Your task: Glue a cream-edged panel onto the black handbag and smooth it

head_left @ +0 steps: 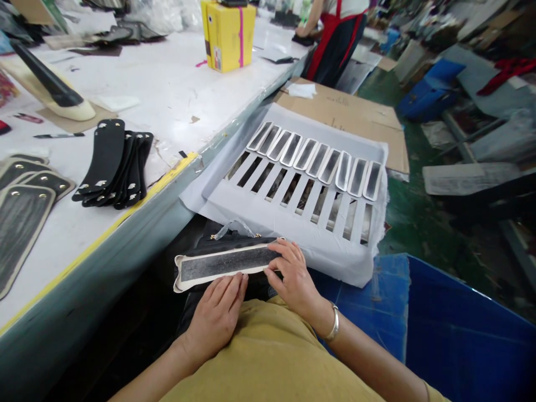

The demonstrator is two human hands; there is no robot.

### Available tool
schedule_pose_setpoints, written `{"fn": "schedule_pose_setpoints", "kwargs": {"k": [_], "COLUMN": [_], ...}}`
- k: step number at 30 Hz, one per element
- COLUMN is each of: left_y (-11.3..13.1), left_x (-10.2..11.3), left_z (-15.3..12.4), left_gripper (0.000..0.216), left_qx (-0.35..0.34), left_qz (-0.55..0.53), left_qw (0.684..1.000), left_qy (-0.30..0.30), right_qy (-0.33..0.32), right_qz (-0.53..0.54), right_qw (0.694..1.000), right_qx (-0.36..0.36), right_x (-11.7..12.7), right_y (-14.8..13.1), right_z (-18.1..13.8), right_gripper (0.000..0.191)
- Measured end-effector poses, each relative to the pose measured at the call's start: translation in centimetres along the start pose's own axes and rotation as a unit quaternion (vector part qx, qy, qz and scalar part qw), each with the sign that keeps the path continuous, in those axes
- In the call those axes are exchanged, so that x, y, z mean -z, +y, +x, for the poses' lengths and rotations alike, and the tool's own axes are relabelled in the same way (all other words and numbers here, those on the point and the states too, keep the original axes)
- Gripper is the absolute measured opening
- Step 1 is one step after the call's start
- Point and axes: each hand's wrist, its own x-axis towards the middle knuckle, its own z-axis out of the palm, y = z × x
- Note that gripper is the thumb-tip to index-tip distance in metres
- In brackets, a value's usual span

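A long cream-edged strip with a dark grey middle (218, 265) lies across my lap on a black bag. My left hand (218, 315) rests flat at the strip's lower edge, fingers together and stretched out. My right hand (293, 276) presses its fingertips on the strip's right end, fingers spread. In front of me a white sheet (293, 223) with several slots holds a row of similar strips (318, 159).
A white worktable (167, 89) runs along my left, with a fan of black straps (115, 164), grey pieces (20, 218) and a yellow box (229, 34). Cardboard (347, 109) lies beyond the sheet. A person in a red apron (335, 33) stands far off. A blue bin (439, 324) is at my right.
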Motion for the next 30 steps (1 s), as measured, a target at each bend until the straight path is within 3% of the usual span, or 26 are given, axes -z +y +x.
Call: {"fn": "schedule_pose_setpoints", "kwargs": {"k": [12,16,20,22,27,30], "left_y": [0.6,0.6,0.9,1.1,1.8,2.1], "left_x": [0.3,0.2,-0.2,-0.4,-1.0,-1.4], "left_z": [1.1,1.6,2.4,2.9,3.3,3.2], "left_gripper": [0.039,0.037,0.033,0.032,0.036,0.037], "left_qx": [0.010,0.014,-0.007,-0.033,-0.065,-0.055], "left_qz": [0.038,0.017,-0.016,-0.018,-0.029,-0.038], "left_qw": [0.998,0.999,1.000,0.999,0.997,0.998], "left_qy": [-0.049,-0.043,-0.013,-0.005,-0.005,-0.003], "right_qy": [0.018,-0.004,0.018,0.041,0.001,0.011], "right_qz": [-0.068,-0.034,0.042,0.041,0.022,0.033], "right_qw": [0.997,0.999,0.999,0.997,1.000,0.999], "right_qx": [-0.024,-0.010,-0.023,-0.041,-0.003,-0.004], "right_x": [-0.8,-0.4,0.7,1.4,2.3,2.1], "right_y": [-0.9,-0.6,0.7,1.4,2.7,3.0], "right_z": [0.7,-0.3,-2.0,-2.4,-2.1,-1.8], "right_gripper": [0.011,0.002,0.040,0.045,0.008,0.007]}}
